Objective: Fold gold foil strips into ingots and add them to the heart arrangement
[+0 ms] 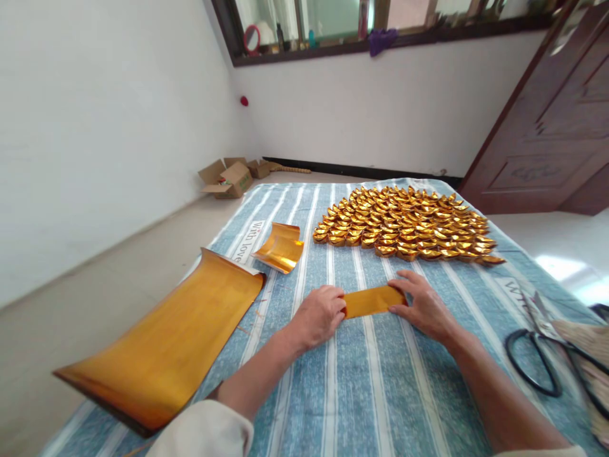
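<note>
A folded strip of gold foil paper (373, 301) lies across the striped cloth between my hands. Its left end is gripped by my left hand (318, 314), whose fingers are curled over it. My right hand (421, 301) holds the opposite end, with thumb and fingers at the edge. Beyond them stand many folded gold paper ingots (404, 222) in close rows. Several curved gold paper pieces (280, 247) rest to the left of the rows. A large curling stack of gold paper sheets (166, 336) lies left of my left arm.
A blue-and-white striped tablecloth (352, 393) covers the table. Black-handled scissors (537, 349) lie at the right, by a beige woven item (587, 355). Open cardboard boxes (228, 178) stand on the floor past the far left corner. A wooden door (547, 120) is at the right.
</note>
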The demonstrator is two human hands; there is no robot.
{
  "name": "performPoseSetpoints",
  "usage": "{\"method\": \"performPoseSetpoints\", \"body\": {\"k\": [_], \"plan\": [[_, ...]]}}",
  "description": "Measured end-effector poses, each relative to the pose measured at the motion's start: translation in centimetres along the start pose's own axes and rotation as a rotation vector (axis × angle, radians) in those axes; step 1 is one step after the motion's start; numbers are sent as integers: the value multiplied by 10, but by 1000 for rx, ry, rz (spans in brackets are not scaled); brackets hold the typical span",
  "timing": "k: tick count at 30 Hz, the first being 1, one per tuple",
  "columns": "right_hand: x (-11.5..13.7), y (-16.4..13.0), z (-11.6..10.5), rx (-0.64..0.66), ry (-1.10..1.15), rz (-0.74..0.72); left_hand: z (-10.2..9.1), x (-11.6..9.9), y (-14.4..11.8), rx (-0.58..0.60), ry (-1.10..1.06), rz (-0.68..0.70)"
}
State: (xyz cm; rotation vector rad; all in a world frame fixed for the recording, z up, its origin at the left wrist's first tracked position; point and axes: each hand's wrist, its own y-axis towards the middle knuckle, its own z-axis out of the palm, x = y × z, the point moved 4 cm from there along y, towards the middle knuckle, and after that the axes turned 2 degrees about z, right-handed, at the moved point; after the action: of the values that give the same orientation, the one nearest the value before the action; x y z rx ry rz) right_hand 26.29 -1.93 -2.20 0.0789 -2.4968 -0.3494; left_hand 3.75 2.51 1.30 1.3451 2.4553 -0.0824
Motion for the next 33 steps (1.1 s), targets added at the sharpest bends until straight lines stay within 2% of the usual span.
{"method": "performPoseSetpoints", "body": {"k": [7,12,16,22,25,33], "plan": [[27,0,-4,-25,-219,-167,0,-12,-9,29,72,-13],[41,0,-4,-131,-427,-224,0,-17,-16,26,86,-16],[53,-3,2,-112,-354,-287,-1,-19,-17,9,72,-21],[77,-12,20,41,-182,-431,2,-17,-18,-41,49,6],[80,-14,26,68,-193,-450,3,-15,-19,-57,32,13],[78,-15,34,20,-322,-494,-3,-9,-17,-92,-68,56]]}}
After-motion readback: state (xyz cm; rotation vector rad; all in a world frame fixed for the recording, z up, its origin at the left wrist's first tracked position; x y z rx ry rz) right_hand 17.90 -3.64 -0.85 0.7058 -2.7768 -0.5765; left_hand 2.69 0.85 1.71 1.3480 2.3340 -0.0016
